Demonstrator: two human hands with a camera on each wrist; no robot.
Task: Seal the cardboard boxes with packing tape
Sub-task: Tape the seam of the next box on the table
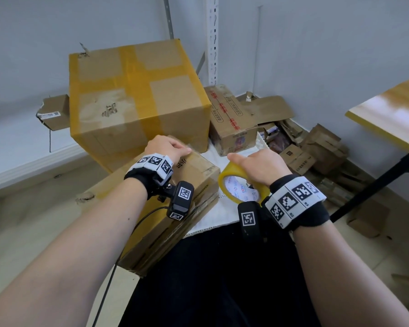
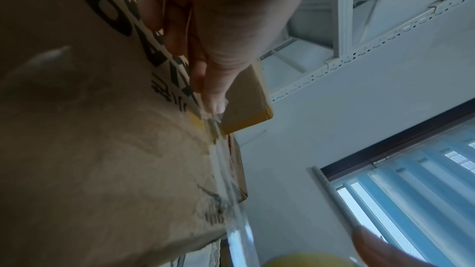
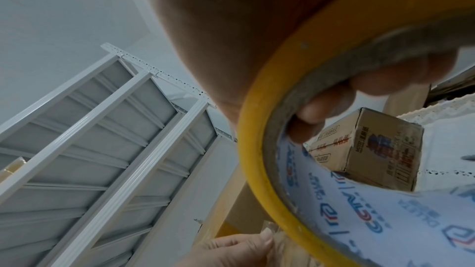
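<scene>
A small brown cardboard box [image 1: 198, 178] [image 2: 102, 149] with black print lies tilted in front of me. My left hand [image 1: 168, 146] rests on its far top corner. Its thumb [image 2: 218, 80] presses a tape end onto the box edge. My right hand [image 1: 260, 164] grips a yellow packing tape roll [image 1: 240, 188] [image 3: 257, 149] just right of the box, with fingers [image 3: 334, 105] through the core. A clear tape strip [image 2: 237, 216] stretches from the box edge toward the roll [image 2: 303, 259].
A big box [image 1: 137, 97] crossed with yellow tape stands behind the small one. A printed carton [image 1: 232, 123] [image 3: 372, 149] sits to its right on a white cloth [image 1: 213, 215]. Flattened cardboard [image 1: 316, 149] is piled at the right, below a wooden tabletop [image 1: 392, 109]. A white shelf upright [image 1: 213, 38] stands at the back.
</scene>
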